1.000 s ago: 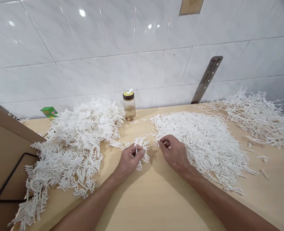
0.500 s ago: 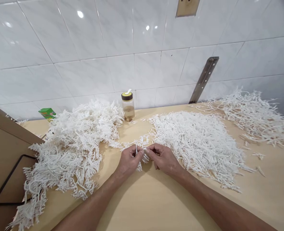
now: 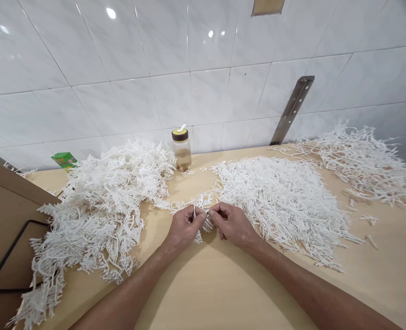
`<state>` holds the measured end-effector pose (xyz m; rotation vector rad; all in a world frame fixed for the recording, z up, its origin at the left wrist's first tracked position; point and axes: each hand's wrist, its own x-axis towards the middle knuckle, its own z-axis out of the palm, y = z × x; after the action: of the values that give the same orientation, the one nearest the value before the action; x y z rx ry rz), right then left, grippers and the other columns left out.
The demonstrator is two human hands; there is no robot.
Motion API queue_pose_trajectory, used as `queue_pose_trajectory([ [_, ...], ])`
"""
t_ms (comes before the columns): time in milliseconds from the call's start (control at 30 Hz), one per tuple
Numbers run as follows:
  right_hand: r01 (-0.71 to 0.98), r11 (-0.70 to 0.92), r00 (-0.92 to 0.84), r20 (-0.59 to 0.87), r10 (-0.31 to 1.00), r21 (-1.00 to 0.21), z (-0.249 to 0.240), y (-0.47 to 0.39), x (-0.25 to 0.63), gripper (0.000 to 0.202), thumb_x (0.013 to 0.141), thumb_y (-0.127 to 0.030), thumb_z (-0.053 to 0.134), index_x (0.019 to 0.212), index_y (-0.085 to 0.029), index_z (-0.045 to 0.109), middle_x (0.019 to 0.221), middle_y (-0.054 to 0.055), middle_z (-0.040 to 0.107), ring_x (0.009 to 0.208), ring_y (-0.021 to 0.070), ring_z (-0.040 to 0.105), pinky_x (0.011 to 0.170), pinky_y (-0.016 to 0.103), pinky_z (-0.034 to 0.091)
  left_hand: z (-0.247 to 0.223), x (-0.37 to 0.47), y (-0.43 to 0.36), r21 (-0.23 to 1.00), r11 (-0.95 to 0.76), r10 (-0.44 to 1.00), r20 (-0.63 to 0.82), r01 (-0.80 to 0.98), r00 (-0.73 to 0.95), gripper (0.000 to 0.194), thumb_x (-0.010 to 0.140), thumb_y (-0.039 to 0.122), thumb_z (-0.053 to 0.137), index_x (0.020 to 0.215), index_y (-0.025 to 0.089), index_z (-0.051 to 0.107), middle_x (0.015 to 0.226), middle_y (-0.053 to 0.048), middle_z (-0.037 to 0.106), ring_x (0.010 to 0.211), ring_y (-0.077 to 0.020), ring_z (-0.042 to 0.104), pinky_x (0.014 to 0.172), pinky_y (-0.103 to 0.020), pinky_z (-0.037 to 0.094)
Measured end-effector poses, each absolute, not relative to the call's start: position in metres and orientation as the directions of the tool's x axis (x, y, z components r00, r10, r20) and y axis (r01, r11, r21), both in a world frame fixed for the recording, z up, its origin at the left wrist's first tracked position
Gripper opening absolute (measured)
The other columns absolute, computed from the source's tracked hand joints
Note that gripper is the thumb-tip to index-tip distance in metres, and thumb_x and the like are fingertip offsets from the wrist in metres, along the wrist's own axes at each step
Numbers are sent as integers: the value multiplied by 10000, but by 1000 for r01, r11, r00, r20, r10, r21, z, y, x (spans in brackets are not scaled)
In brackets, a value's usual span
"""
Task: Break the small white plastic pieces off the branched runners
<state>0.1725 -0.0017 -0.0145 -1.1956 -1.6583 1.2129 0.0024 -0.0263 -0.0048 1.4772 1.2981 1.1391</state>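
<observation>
Both hands' fingers pinched together on white strands [image 3: 203, 199]; left hand [image 3: 184, 225], right hand [image 3: 234, 225] nearly touching above bench [image 3: 196, 284].

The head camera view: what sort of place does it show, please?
Probably a simple indoor handwork space, in a home or workshop: a glossy tiled wall, a light wood-coloured table against it, and heaps of white branched strands.

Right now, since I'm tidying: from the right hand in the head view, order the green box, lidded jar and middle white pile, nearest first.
1. Middle white pile, just right of the right hand.
2. Lidded jar, farther back, to the left.
3. Green box, far left, near the wall.
</observation>
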Motion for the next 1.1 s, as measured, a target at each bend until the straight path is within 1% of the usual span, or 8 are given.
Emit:
queue_pose_trajectory([
  [133, 318, 224, -233, 153, 960, -921, -20, -3, 169, 188, 861, -364, 564, 809, -199, 636, 618, -9, 603, 420, 117, 531, 373, 222, 420, -5, 0, -25, 989, -38, 995, 24, 144, 97, 333, 786, 461, 678, 691, 151, 606, 594, 13, 506, 563, -107, 424, 559, -236, 330],
  [300, 492, 436, -217, 379, 900, -754, -21, -5, 163, 158, 859, -268, 525, 754, -201, 622, 700, 30, 635, 571, 148, 577, 521, 256, 457, -6, -1, -21, 995, 34, 992, -44, 89, 116, 325, 754, 445, 701, 667, 151, 592, 602, 5, 527, 568, -109, 435, 563, -235, 331],
  [433, 573, 417, -160, 403, 901, -705, -23, -1, 162, 161, 862, -237, 473, 747, -204, 581, 640, 17, 596, 587, 164, 562, 560, 272, 436, -2, -1, -24, 995, 0, 995, -10, 100, 102, 362, 757, 479, 701, 656, 157, 571, 577, 18, 511, 550, -106, 440, 550, -232, 329],
  [567, 648, 433, -52, 531, 846, -626, -20, 10, 175, 136, 807, -223, 475, 674, -218, 500, 644, 28, 573, 594, 174, 538, 582, 292, 423, 1, -1, -30, 994, -2, 992, -12, 108, 126, 379, 783, 514, 683, 691, 159, 587, 567, 10, 537, 518, -109, 462, 519, -235, 334],
  [733, 653, 333, 85, 503, 860, -680, -6, 20, 203, 149, 864, -332, 555, 775, -213, 554, 613, -1, 589, 513, 152, 538, 580, 287, 443, 0, 1, -28, 992, -46, 998, 50, 114, -27, 361, 784, 504, 678, 722, 153, 625, 569, 37, 465, 520, -85, 401, 504, -217, 333],
  [900, 720, 402, 92, 651, 753, -566, 4, 26, 215, 175, 872, -339, 558, 927, -181, 611, 840, 85, 680, 587, 175, 574, 626, 329, 476, -2, 4, -25, 998, 3, 997, 2, 67, -73, 338, 788, 490, 672, 739, 163, 605, 602, 40, 482, 457, -57, 353, 417, -188, 295],
  [1000, 554, 481, -62, 543, 838, -679, 0, 18, 201, 206, 906, -353, 535, 916, -195, 668, 839, 66, 708, 625, 170, 620, 605, 299, 504, -1, 6, -25, 998, 3, 998, 1, 64, -65, 314, 791, 458, 676, 718, 164, 593, 605, 37, 504, 445, -54, 364, 406, -180, 295],
  [1100, 377, 336, -214, 272, 938, -863, -8, 8, 181, 255, 901, -411, 553, 903, -198, 695, 660, 7, 669, 468, 139, 582, 460, 260, 473, -1, 6, -24, 998, -25, 998, 28, 62, -52, 299, 783, 446, 688, 745, 160, 610, 591, 37, 515, 450, -62, 394, 422, -185, 316],
])
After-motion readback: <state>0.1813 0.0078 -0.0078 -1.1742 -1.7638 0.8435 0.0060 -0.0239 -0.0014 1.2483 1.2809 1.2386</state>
